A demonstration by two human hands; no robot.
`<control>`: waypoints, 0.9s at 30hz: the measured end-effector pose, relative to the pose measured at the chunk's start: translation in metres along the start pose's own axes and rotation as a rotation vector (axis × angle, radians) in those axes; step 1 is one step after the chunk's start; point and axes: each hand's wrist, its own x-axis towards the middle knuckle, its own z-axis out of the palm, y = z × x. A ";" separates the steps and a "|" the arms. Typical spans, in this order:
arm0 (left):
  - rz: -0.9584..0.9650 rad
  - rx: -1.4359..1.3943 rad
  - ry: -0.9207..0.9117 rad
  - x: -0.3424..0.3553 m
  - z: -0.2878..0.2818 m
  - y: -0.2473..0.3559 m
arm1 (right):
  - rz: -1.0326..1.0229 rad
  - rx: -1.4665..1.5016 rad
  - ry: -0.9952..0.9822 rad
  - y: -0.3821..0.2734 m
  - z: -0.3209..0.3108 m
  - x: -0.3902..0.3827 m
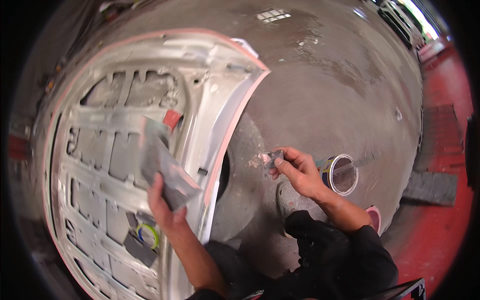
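In my left hand point(166, 204) is a flat grey mixing board point(162, 162), held tilted over the car hood and smeared by motion. A streak of pinkish filler lies along its right edge. My right hand point(300, 172) pinches a small metal putty spreader point(271, 159) between thumb and fingers, with pink filler on its blade. That hand hangs over the floor, to the right of the hood and apart from it. The bare metal car hood point(195, 135) lies with its ribbed inner side up, and pink filler runs along its outer edge.
On the hood lie a yellow-green tape roll point(148, 236), dark grey sheets point(140, 251) and a red piece point(171, 119). An open tin point(344, 175) stands on the floor beside my right forearm, near a pink round item point(374, 218). A grey block point(431, 188) sits at the red edge on the right.
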 end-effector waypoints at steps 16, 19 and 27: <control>0.020 -0.573 0.333 -0.030 -0.039 -0.106 | 0.022 -0.967 0.201 0.110 0.038 -0.060; -0.022 -0.593 0.303 -0.030 -0.038 -0.111 | -0.210 -1.058 0.319 0.131 0.053 -0.071; -0.023 -0.628 0.298 -0.027 -0.038 -0.113 | -0.313 -1.282 0.338 0.137 0.071 -0.069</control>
